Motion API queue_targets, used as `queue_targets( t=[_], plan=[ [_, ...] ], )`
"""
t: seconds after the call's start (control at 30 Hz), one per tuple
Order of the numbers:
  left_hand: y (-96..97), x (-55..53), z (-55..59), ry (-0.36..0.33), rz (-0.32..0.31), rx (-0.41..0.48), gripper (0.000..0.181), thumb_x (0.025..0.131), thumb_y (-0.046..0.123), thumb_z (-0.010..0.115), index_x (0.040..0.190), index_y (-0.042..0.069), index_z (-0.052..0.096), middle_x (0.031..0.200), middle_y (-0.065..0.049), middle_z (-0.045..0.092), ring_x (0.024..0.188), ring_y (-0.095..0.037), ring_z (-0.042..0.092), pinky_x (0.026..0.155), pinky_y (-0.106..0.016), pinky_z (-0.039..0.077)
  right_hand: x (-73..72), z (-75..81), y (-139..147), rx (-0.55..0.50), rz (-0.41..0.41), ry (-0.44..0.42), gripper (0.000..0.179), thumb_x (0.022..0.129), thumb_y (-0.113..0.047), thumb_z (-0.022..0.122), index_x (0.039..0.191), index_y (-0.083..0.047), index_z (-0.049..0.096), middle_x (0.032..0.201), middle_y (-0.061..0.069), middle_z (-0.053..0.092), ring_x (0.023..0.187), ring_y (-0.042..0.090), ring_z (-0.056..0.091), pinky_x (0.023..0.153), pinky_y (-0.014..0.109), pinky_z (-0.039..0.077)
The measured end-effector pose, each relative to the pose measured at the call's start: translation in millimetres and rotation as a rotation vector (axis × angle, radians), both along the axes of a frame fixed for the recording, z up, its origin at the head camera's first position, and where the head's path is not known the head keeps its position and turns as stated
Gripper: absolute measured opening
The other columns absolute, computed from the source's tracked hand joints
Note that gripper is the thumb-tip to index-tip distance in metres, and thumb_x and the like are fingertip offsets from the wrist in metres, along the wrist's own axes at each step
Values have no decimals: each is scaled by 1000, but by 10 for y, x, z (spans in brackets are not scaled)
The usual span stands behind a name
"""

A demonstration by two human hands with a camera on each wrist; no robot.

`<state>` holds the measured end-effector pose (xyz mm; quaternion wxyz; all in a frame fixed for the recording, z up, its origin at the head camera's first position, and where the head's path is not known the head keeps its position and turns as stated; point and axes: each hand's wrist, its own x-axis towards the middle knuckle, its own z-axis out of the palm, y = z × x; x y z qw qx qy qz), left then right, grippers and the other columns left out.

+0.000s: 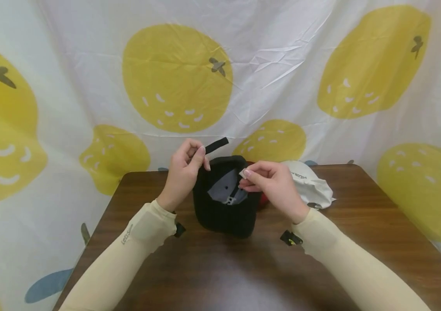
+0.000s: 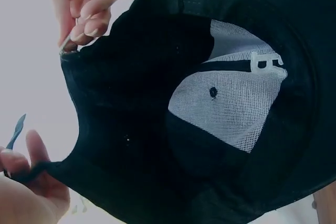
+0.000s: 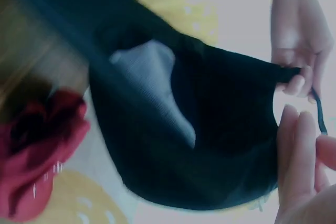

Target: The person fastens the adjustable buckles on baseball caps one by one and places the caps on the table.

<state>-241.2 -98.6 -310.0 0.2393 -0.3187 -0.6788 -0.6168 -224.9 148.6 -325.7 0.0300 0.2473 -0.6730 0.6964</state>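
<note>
A black baseball cap [image 1: 224,220] is held up over the table, its inside and back opening turned upward, with a pale mesh lining [image 2: 231,103] and white lettering within. My left hand [image 1: 183,170] pinches the cap's black back strap [image 1: 217,144], whose loose end sticks out past the thumb. On the other side of the opening, my right hand [image 1: 273,183] pinches the cap's edge at a small light buckle [image 1: 242,172]. Strap and buckle are apart. In the right wrist view both hands are at the opening's two corners.
A white cap [image 1: 310,181] with dark lettering lies at the back of the brown wooden table [image 1: 220,276], right of the black cap. Partly hidden between them is a red cap [image 3: 47,145]. A lemon-patterned curtain [image 1: 275,77] hangs behind and beside the table.
</note>
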Motion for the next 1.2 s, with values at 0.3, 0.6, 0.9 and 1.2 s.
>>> queue_targets(
  t=[0.3,0.6,0.9,1.2],
  plan=[
    [-30,-4,22,-37,-70,78,15,107,12,47,105,-2,45,65,-16,41,55,-27,43,56,-31,40,-46,71,71,-139,-117,-166,28,91,-15,76,103,9,69,92,20,71,80,29,73,81,42,57],
    [-27,72,86,-75,-62,67,10,104,4,50,100,-5,47,58,-18,41,51,-28,43,73,-36,52,-67,45,103,-152,-44,-169,26,96,-15,71,107,8,66,88,14,70,77,24,71,79,37,59],
    [83,226,142,-127,-176,-48,10,101,-1,54,96,-4,46,64,-23,51,53,-32,51,57,-34,50,-36,52,98,-157,-53,-218,18,95,-17,71,102,0,71,84,8,68,70,16,61,63,24,54],
    [189,268,75,-220,-304,-84,22,101,-6,52,122,-11,59,85,-31,65,67,-41,65,85,-41,56,40,30,112,-187,-13,-190,19,96,-16,70,106,-1,73,89,9,70,76,18,65,69,27,57]
  ],
)
